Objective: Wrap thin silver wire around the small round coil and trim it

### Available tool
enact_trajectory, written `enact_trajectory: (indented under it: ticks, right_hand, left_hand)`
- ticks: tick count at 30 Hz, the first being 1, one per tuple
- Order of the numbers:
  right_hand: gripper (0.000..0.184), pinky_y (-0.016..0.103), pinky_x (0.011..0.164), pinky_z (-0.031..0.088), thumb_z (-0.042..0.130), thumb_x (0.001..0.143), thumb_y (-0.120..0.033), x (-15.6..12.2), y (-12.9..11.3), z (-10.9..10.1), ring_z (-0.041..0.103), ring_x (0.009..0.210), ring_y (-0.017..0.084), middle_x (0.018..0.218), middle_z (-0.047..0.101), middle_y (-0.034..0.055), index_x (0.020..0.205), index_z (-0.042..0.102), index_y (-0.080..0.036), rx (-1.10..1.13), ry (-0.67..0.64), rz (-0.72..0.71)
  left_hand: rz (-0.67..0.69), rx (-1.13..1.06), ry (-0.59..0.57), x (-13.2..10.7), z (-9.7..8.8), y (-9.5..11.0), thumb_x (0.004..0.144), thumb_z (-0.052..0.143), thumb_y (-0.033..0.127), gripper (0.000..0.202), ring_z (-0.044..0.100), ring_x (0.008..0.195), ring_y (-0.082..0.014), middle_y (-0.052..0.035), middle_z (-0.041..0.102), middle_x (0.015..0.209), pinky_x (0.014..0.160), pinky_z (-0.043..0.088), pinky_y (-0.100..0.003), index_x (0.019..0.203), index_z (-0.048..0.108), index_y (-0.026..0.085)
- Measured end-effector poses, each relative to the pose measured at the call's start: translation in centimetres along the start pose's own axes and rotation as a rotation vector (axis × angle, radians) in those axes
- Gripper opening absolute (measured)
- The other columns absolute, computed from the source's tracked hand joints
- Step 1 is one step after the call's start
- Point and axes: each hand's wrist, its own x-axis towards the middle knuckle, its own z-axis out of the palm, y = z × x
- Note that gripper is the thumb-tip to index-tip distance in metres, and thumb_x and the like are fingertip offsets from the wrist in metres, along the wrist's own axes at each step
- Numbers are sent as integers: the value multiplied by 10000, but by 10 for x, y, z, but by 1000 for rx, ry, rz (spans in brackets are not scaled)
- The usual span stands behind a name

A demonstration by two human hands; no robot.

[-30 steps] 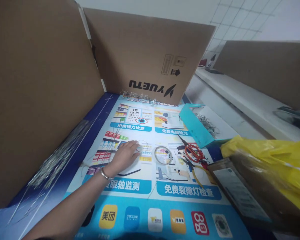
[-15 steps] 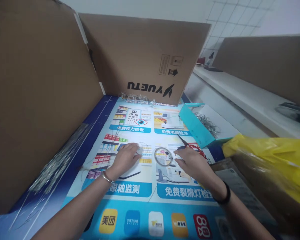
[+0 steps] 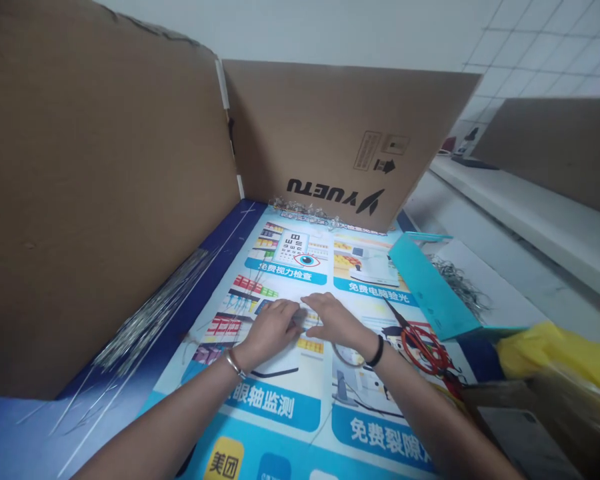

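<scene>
My left hand (image 3: 273, 331) is low over the printed sheet, thumb and fingers drawn together on what looks like a thin wire, mostly hidden by the fingers. Facing it is my right hand (image 3: 337, 323), its fingertips close to the left ones, thumb and fingers apart with nothing plainly between them. A ring of coiled wire (image 3: 349, 361) lies on the sheet, partly covered by my right wrist. Red-handled scissors (image 3: 423, 347) rest to the right of my right forearm, blades pointing away from me.
Long thin wires (image 3: 150, 313) lie in a bundle at the left. A teal box (image 3: 420, 287) holds tangled wire pieces (image 3: 457, 283). Cardboard panels (image 3: 300, 113) stand behind and at the left. A yellow plastic bag (image 3: 555, 353) and a carton are at the right.
My right hand has moved left from beside the wire ring to meet my left hand, and its wrist now covers part of the ring. The camera view has shifted.
</scene>
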Motion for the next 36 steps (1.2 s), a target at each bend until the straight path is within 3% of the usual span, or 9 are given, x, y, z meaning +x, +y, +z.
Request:
enact_trajectory:
  ticks: [12, 20, 28, 30, 33, 36]
  right_hand:
    - [483, 359, 890, 405, 666, 778, -425, 10, 5, 1, 521, 1035, 253, 1082, 602, 110, 1176, 596, -162, -119, -12, 157]
    - [441, 349, 873, 385, 593, 818, -499, 24, 7, -1, 530, 1009, 269, 1050, 605, 124, 1100, 612, -161, -236, 2, 321]
    - [451, 360, 837, 411, 576, 823, -504, 35, 3, -1, 566, 979, 285, 1014, 627, 140, 1071, 611, -130, -290, -9, 357]
    - [473, 358, 849, 418, 572, 824, -502, 31, 4, -5, 575, 990, 282, 1030, 637, 139, 1115, 604, -130, -286, -24, 343]
    - [486, 370, 885, 422, 540, 847, -483, 16, 7, -16, 571, 1052, 290, 1084, 647, 153, 1170, 594, -123, -296, -27, 313]
    - [444, 401, 889, 441, 498, 870, -449, -7, 11, -29, 580, 1076, 305, 1124, 655, 157, 1167, 613, -139, -330, -9, 307]
  left_hand:
    - [32, -87, 90, -3, 9, -12, 791, 664, 223, 503, 529, 1138, -261, -82, 592, 1198, 959, 407, -431, 1234, 426, 213]
    - [71, -47, 67, -6, 8, -12, 802, 658, 230, 523, 501, 1184, -253, -89, 573, 1243, 996, 395, -428, 1268, 421, 211]
    - [67, -9, 6, -8, -3, -3, 819, 635, 259, 452, 493, 1195, -253, -98, 566, 1261, 992, 396, -409, 1237, 478, 194]
    - [63, 32, -1, -8, -8, -2, 834, 614, 266, 401, 512, 1171, -253, -96, 580, 1244, 977, 406, -403, 1214, 507, 191]
    - [29, 156, -36, -6, -28, -6, 871, 548, 253, 172, 592, 1003, -234, -74, 657, 1034, 875, 453, -365, 1020, 603, 187]
    - [-144, 330, 9, -5, -58, -21, 899, 489, 270, 162, 609, 907, -229, -82, 659, 908, 785, 464, -329, 885, 613, 166]
